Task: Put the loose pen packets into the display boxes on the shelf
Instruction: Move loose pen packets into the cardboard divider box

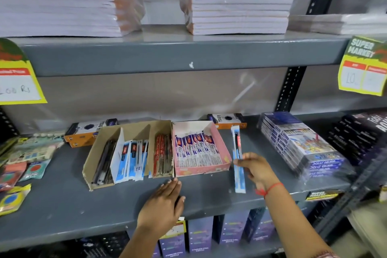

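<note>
Packets like the long blue-and-white one [238, 161] in your right hand [258, 170] should weigh next to nothing: thin glossy film over slim pens, stiff along the length but likely to twist and slide if pinched only at one end. Your right fingers [243, 158] close on it near its middle, which looks the sensible place, and it stands tilted just beside the right wall of the pink display box [222, 146], its lower end close to the grey metal shelf [62, 205]. That box is soft card with a scuffed front lip, filled with slanted purple-and-white packets [196, 148]. Touching its left side is a brown corrugated box [92, 161] split by card dividers into slots of dark pens, blue-and-white packets [132, 157] matching yours, and red ones [162, 157]. Your left hand [162, 205] lies flat and open on the shelf, holding nothing, fingertips at the seam between the boxes.
</note>
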Tool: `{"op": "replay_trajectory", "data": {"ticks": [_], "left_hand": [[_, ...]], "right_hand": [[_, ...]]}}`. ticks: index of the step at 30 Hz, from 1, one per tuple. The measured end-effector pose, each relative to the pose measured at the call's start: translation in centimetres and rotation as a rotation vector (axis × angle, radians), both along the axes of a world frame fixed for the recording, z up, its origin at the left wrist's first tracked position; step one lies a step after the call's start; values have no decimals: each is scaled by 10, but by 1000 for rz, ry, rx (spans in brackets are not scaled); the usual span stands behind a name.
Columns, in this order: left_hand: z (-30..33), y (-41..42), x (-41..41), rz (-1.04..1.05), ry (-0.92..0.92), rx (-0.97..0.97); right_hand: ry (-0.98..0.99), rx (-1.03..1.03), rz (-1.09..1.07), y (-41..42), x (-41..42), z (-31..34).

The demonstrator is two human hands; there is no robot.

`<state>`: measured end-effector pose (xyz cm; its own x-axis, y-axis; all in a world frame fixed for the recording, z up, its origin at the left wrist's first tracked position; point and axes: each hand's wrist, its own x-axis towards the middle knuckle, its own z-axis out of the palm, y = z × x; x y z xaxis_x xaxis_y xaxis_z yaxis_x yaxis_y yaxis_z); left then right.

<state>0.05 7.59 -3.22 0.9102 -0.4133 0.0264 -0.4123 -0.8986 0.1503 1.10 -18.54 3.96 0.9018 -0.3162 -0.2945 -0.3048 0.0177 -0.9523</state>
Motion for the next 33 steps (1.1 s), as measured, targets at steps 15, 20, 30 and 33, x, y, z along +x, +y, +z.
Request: {"op": "replay_trajectory", "data": {"ticks": [15, 20, 30, 33], "left_hand": [[-4, 3, 5, 2, -36, -84], [-1, 35, -4, 35, -55, -81], [3, 144, -7, 321, -78, -158], [0, 160, -7, 319, -80, -162]], "right_hand": [[-231, 236, 128, 36, -13, 24], [-210, 185, 194, 75, 1, 33], [-188, -213, 376, 219, 41, 32], [-192, -408, 390, 255, 55, 21]]}}
